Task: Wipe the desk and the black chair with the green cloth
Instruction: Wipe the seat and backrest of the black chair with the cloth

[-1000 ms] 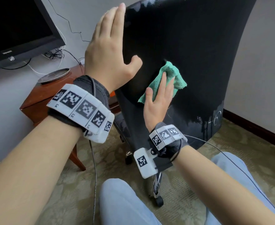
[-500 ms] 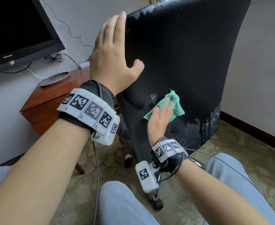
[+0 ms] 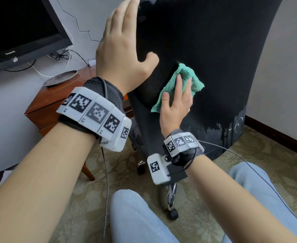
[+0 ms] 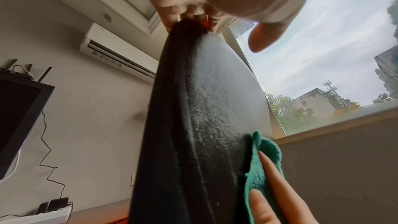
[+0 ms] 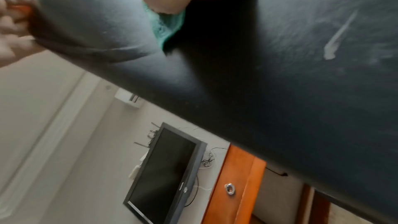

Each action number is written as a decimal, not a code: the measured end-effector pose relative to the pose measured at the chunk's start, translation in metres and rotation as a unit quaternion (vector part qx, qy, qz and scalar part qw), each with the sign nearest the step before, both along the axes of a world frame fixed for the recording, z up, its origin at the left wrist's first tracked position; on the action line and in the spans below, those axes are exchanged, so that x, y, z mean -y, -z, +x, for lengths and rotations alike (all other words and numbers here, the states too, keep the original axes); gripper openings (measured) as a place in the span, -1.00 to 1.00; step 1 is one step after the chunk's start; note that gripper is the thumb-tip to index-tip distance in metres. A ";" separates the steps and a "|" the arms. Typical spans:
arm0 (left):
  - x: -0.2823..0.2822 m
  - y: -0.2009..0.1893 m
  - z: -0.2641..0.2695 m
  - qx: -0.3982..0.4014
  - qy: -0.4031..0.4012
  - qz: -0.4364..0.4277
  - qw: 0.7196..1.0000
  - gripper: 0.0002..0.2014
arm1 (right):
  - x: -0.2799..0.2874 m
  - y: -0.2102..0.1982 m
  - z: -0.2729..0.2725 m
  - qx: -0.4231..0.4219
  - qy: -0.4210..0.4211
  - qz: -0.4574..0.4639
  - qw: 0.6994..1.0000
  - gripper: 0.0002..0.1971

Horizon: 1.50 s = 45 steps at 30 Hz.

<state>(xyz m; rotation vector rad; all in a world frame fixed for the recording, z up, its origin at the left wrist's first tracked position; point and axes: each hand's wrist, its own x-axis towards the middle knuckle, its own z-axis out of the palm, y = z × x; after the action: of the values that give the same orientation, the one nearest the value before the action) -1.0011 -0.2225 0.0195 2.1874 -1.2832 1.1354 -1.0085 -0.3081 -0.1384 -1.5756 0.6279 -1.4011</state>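
Fuzzy green cloth point(image 3: 182, 85) on the tall black leather chair point(image 3: 214, 50)
The crumpled cloth lies flat against the upright chair back.

Patterned carpet floor point(image 3: 205, 193), black chair point(image 3: 205, 50) standing on it, wooden desk point(image 3: 44, 106) carrying a dark plate point(image 3: 60, 78)
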 end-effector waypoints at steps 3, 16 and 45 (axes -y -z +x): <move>0.001 0.000 0.000 0.000 0.004 -0.006 1.000 -0.23 | 0.014 0.019 -0.001 -0.014 0.022 0.019 0.999 -0.44; 0.006 0.004 -0.007 -0.005 -0.005 -0.017 1.000 -0.19 | 0.004 0.019 -0.009 -0.037 -0.049 0.259 0.964 -0.46; 0.003 0.002 -0.009 -0.028 0.004 -0.019 0.999 -0.19 | 0.006 0.096 -0.014 -0.088 -0.017 0.292 0.952 -0.38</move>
<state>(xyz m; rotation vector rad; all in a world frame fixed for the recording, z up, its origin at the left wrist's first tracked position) -1.0097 -0.2256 0.0171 2.1687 -1.2355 1.0802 -1.0223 -0.3141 -0.2346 -1.2244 1.0108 -0.9299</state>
